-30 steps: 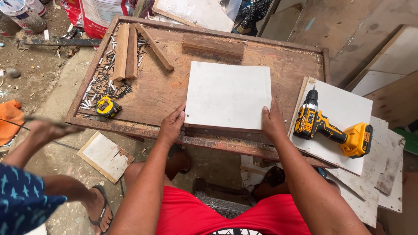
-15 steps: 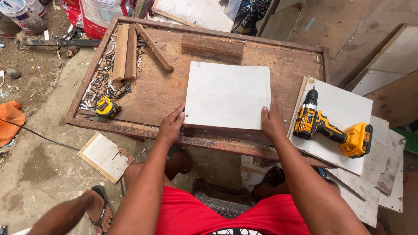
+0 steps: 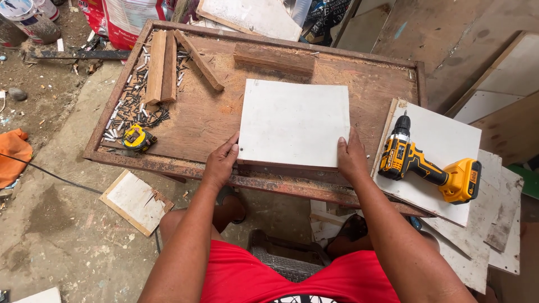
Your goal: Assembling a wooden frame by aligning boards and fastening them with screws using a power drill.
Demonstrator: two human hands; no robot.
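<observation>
Both hands grasp the white panel at the counter's near edge: left hand on its left corner, right hand on its right.

White board, roughly square, is lying flat on the wooden worktop, approx. centre, near edge sitting close to the worktop's rusty front rim. Top face is looking matte w/ faint grey scuffs; a thin brown core is showing along the near edge. Sides are running about parallel to the worktop's edges, maybe turned a touch. Left hand is pressing at the near-left corner, right hand at the near-right corner.
</observation>
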